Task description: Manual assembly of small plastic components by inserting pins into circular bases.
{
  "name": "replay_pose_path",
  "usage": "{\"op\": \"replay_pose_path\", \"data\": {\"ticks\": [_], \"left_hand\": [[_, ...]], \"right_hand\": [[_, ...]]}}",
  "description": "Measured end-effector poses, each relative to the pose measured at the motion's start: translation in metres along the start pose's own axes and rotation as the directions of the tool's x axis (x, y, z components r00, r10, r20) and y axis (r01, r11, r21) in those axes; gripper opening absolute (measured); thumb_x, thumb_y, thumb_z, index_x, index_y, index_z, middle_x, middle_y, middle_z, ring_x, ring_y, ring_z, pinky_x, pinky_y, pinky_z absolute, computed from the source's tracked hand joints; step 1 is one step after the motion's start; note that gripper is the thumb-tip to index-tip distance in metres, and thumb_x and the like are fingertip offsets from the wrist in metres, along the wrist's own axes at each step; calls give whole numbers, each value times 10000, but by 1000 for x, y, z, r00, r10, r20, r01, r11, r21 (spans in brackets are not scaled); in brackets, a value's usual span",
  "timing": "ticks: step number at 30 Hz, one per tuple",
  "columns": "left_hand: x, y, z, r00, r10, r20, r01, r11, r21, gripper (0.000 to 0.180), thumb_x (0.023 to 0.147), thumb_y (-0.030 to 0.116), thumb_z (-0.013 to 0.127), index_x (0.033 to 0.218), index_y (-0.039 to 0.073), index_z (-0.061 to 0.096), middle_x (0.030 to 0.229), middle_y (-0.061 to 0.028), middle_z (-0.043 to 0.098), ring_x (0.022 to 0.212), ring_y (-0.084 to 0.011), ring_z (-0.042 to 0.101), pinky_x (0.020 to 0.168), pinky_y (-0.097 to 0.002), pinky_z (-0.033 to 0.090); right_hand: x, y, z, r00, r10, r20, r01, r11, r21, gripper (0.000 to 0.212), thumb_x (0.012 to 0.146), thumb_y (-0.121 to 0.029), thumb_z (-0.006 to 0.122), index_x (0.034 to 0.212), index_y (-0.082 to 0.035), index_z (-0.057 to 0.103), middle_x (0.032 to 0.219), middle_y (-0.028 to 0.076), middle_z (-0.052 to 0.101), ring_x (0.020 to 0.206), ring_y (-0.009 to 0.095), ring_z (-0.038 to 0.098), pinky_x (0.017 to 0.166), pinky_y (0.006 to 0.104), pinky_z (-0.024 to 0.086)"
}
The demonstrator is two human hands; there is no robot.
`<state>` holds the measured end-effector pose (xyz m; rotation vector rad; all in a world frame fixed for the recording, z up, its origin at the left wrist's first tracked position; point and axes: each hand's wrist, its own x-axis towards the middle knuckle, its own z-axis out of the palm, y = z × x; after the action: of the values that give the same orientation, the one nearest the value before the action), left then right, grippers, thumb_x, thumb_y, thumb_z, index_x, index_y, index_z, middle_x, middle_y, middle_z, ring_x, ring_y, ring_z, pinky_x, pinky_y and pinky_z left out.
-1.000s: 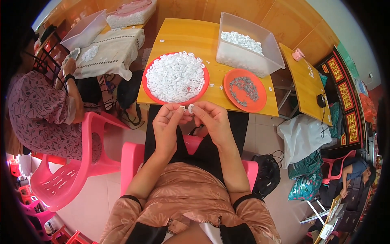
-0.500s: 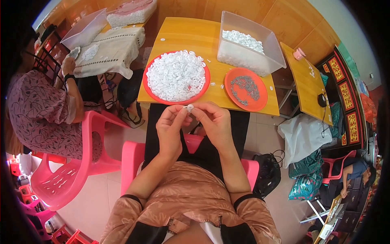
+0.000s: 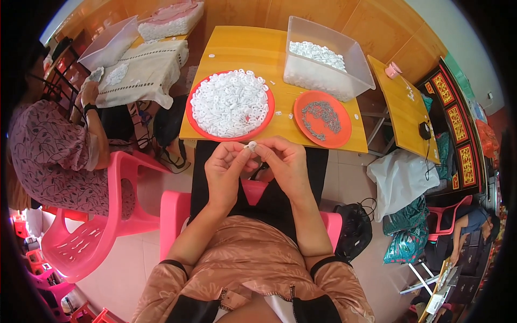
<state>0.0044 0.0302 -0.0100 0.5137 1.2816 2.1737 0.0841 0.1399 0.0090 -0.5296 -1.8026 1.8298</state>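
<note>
Left hand (image 3: 221, 169) and right hand (image 3: 288, 166) sit closer than one second ago; both pinch white piece (image 3: 251, 145); red tray (image 3: 271, 106) just beyond.

Brown top (image 3: 247, 242) with a paler floral pattern, short sleeves (image 3: 153, 285), black sleeve bands (image 3: 175, 263), black chest panels (image 3: 194, 309), black trousers (image 3: 313, 180)

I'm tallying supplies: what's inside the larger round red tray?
The red tray holds a heap of small white pieces, some showing holes. The heap covers the tray's bottom, so anything deeper down can't be seen.
</note>
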Motion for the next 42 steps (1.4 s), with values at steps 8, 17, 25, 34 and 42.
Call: {"op": "replay_pose_path", "data": {"ticks": [8, 17, 25, 34, 42], "left_hand": [[7, 6, -5, 996, -52, 68, 48, 997, 63, 76, 874, 51, 592, 920, -2, 564, 833, -76, 653, 674, -95, 614, 604, -196, 483], [7, 1, -2, 993, -88, 76, 88, 996, -5, 79, 870, 84, 610, 904, 27, 566, 821, -75, 664, 654, -89, 608, 591, -194, 472], [8, -3, -9, 985, -142, 96, 144, 990, -13, 106, 867, 100, 615, 935, 36, 565, 839, -74, 662, 656, -98, 606, 591, -202, 467], [12, 10, -22, 919, -24, 394, -21, 994, 109, 353, 832, 147, 662, 1141, -2, 583, 894, -35, 609, 726, -82, 560, 601, -201, 435], [13, -5, -31, 903, 150, 402, -181, 982, 42, 331, 810, 190, 689, 1057, -22, 629, 866, -55, 609, 653, -87, 535, 557, -206, 430]], "right_hand": [[5, 1, -6, 991, -134, 22, 135, 988, -70, 100, 806, -34, 647, 877, 34, 662, 767, 70, 630, 719, 104, 594, 645, 231, 461], [6, 0, -11, 991, -117, 64, 118, 993, -15, 118, 804, -48, 649, 880, 41, 663, 811, 82, 650, 723, 104, 593, 652, 237, 462], [2, -10, -10, 997, -3, 83, 3, 1000, -7, 148, 851, -100, 622, 906, 33, 657, 756, 42, 645, 677, 70, 572, 602, 208, 440], [-3, -19, -8, 949, 144, 279, -202, 961, 191, 165, 875, -144, 605, 880, 14, 653, 664, 3, 580, 516, 21, 445, 453, 165, 329], [-7, -22, -2, 937, 113, 331, -199, 951, 238, 170, 879, -137, 606, 864, 27, 648, 678, 24, 602, 537, 24, 480, 454, 154, 349]]}}
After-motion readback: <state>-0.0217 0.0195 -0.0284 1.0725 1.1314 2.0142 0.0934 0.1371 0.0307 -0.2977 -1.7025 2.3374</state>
